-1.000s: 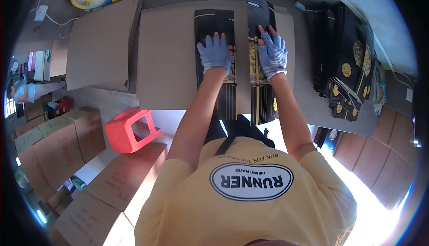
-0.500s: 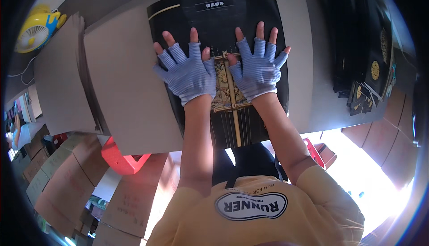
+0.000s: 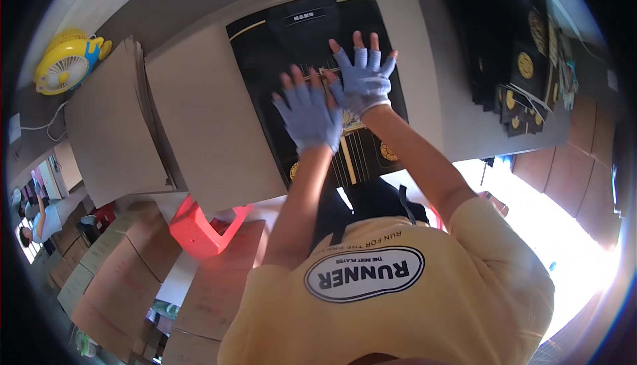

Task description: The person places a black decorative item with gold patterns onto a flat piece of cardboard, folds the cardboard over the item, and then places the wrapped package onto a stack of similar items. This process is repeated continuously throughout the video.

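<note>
A black printed sheet [image 3: 265, 48] with gold lines and an ornate gold pattern lies flat under both my hands; its exact kind I cannot tell. My left hand [image 3: 307, 116], in a blue-grey fingerless glove, is over its middle, fingers spread and slightly smeared by motion. Farther up and to the right, my right hand [image 3: 366, 78] wears the same sort of glove and rests flat on the sheet with its fingers apart. Neither hand grips anything. Between and below the hands, part of the gold pattern is covered.
Beneath the sheet is a large grey board [image 3: 192, 93]. More boards [image 3: 109, 126] are stacked at left, near a yellow fan [image 3: 65, 66]. Black-and-gold pieces [image 3: 524, 66] are piled at right. A red plastic stool [image 3: 199, 232] and cardboard boxes [image 3: 126, 279] stand below; another person [image 3: 48, 219] is far left.
The view has shifted and tilted. My hands are closer together, with the left now lower on the sheet than the right. Both remain spread over it.
</note>
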`<act>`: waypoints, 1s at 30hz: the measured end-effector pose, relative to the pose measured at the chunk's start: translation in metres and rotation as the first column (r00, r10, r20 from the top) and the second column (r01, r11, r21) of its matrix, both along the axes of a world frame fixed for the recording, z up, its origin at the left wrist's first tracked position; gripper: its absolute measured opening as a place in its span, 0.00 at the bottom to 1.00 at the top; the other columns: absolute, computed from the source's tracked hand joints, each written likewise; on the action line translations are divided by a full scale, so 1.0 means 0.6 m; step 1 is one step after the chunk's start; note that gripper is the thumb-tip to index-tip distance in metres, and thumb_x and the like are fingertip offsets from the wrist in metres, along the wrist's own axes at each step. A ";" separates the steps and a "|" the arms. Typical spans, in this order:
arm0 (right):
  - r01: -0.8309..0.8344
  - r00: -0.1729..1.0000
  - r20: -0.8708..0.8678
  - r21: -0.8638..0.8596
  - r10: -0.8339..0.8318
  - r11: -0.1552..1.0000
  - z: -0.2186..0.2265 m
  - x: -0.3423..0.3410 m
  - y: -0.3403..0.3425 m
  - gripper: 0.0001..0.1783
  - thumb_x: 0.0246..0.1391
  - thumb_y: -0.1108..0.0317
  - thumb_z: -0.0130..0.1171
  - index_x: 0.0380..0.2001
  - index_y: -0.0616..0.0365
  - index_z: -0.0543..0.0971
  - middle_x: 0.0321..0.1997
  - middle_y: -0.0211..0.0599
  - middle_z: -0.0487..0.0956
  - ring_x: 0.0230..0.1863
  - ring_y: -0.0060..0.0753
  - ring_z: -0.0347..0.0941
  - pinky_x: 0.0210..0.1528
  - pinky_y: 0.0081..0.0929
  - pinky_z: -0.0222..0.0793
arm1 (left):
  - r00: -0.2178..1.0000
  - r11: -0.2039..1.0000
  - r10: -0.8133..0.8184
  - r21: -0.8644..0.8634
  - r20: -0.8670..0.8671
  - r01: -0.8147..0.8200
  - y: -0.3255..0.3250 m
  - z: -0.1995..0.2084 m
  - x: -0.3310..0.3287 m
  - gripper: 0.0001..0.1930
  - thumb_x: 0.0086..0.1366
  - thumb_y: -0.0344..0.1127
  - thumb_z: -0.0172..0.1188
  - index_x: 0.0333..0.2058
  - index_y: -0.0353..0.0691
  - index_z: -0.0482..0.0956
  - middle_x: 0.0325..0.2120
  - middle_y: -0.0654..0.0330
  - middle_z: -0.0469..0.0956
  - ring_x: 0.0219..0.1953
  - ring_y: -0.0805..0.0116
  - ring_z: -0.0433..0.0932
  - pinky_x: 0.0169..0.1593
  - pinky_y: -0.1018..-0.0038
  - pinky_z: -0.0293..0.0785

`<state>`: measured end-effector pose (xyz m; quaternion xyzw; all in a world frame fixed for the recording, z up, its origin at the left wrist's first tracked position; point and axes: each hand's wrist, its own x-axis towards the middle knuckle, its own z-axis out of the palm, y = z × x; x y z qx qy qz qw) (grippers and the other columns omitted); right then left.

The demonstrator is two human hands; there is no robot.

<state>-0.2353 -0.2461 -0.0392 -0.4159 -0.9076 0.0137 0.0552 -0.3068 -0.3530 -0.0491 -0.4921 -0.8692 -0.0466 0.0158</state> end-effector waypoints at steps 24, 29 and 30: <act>-0.441 0.897 -0.216 -0.516 0.386 0.734 0.133 0.310 -0.100 0.23 0.50 0.64 0.56 0.51 0.54 0.75 0.34 0.41 0.78 0.37 0.46 0.76 0.43 0.42 0.72 | 0.987 0.986 -0.078 0.155 0.140 0.056 -0.066 0.009 0.064 0.28 0.62 0.44 0.46 0.60 0.38 0.63 0.64 0.47 0.57 0.66 0.46 0.56 0.65 0.43 0.48; -0.650 0.699 -0.359 0.042 0.618 0.759 0.098 -0.141 0.028 0.20 0.56 0.57 0.50 0.50 0.52 0.70 0.45 0.44 0.76 0.48 0.44 0.72 0.48 0.42 0.69 | 0.964 0.967 -0.027 0.251 0.264 -0.041 -0.080 0.002 0.092 0.31 0.59 0.44 0.52 0.60 0.37 0.63 0.63 0.43 0.58 0.65 0.41 0.56 0.63 0.43 0.51; -0.622 0.703 -0.378 0.084 0.603 0.778 0.074 -0.233 0.050 0.22 0.54 0.57 0.52 0.51 0.53 0.72 0.45 0.44 0.76 0.49 0.46 0.72 0.51 0.41 0.68 | 0.927 0.969 -0.015 0.235 0.376 -0.079 -0.089 0.019 0.113 0.32 0.60 0.45 0.52 0.61 0.38 0.60 0.63 0.40 0.55 0.65 0.38 0.54 0.63 0.41 0.51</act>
